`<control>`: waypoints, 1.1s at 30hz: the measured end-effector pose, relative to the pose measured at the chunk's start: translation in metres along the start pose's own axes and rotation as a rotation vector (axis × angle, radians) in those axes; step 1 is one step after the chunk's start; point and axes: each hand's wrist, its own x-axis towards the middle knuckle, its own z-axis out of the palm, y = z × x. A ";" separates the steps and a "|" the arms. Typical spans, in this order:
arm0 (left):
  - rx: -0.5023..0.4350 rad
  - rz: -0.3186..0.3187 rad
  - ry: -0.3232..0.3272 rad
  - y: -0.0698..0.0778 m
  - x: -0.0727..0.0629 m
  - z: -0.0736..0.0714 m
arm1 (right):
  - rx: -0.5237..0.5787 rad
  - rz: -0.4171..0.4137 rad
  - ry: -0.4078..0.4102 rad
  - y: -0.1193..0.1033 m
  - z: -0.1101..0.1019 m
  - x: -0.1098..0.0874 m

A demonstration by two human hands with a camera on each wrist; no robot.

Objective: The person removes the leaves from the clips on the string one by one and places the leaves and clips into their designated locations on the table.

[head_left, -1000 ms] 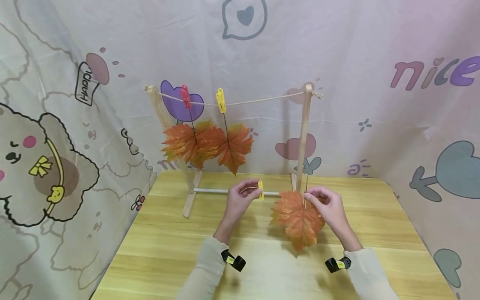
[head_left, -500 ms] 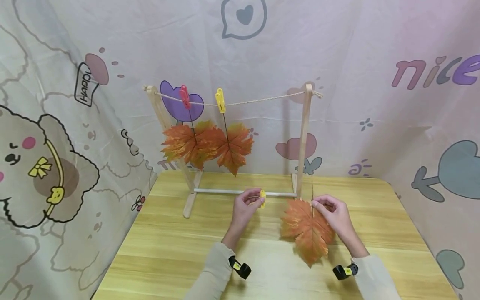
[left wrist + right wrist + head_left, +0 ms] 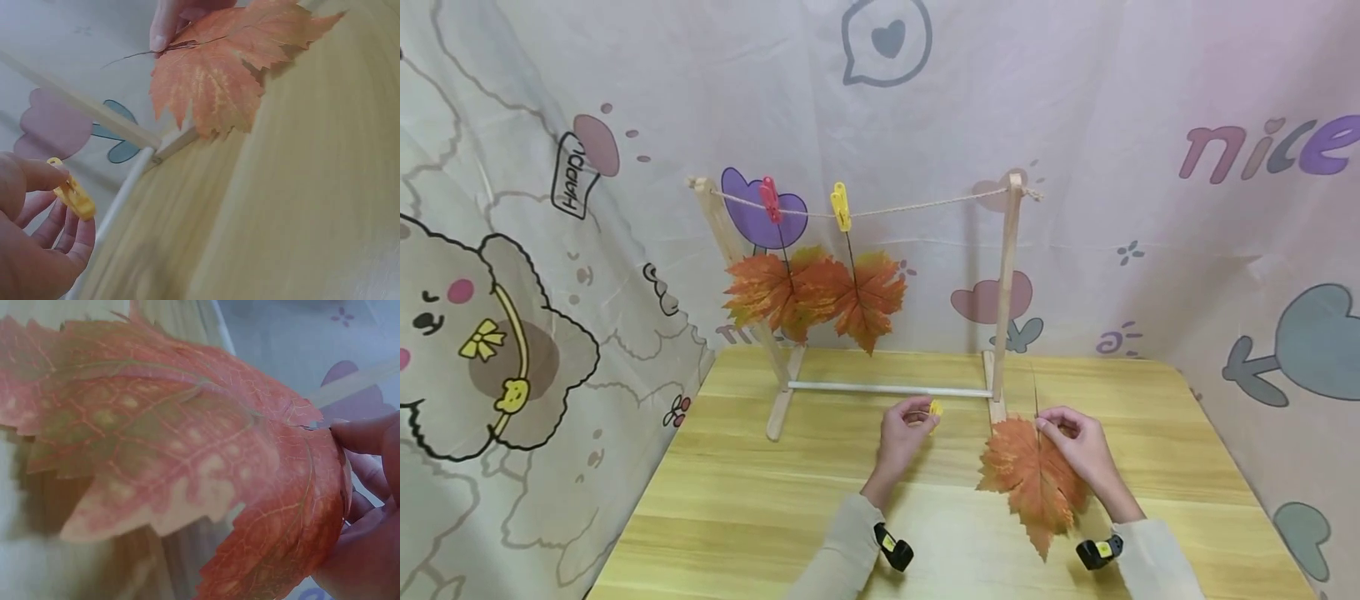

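My left hand (image 3: 904, 442) pinches a small yellow clothespin (image 3: 76, 199) between thumb and fingers, over the table in front of the rack's bottom bar. To its right, my right hand (image 3: 1081, 446) pinches an orange maple leaf (image 3: 1030, 479) at the base of its thin stem. The stem points up and the blade hangs down over the table. In the right wrist view the leaf (image 3: 187, 431) covers much of the picture, and the fingertips are partly behind it. The two hands are apart.
A wooden rack (image 3: 1006, 292) carries a string (image 3: 925, 206) across its top. A pink clothespin (image 3: 770, 200) and a yellow clothespin (image 3: 841, 207) on it hold two overlapping maple leaves (image 3: 868, 296). Below lies the wooden table (image 3: 722, 517), with a printed cloth (image 3: 1120, 67) behind.
Both hands have moved down and slightly right, toward me, with the clothespin and the leaf still held. The clothespin has turned in the left hand. The hanging leaves stay in place.
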 end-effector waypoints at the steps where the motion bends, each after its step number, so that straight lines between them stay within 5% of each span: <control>1: 0.017 -0.004 0.000 -0.001 -0.001 0.002 | -0.005 0.012 -0.002 0.002 -0.001 0.001; 17: 0.250 -0.056 0.063 -0.021 -0.003 0.035 | -0.126 0.124 0.001 0.038 -0.008 0.019; 33: 0.477 0.047 0.106 -0.032 -0.001 0.059 | -0.225 0.142 0.005 0.057 -0.010 0.032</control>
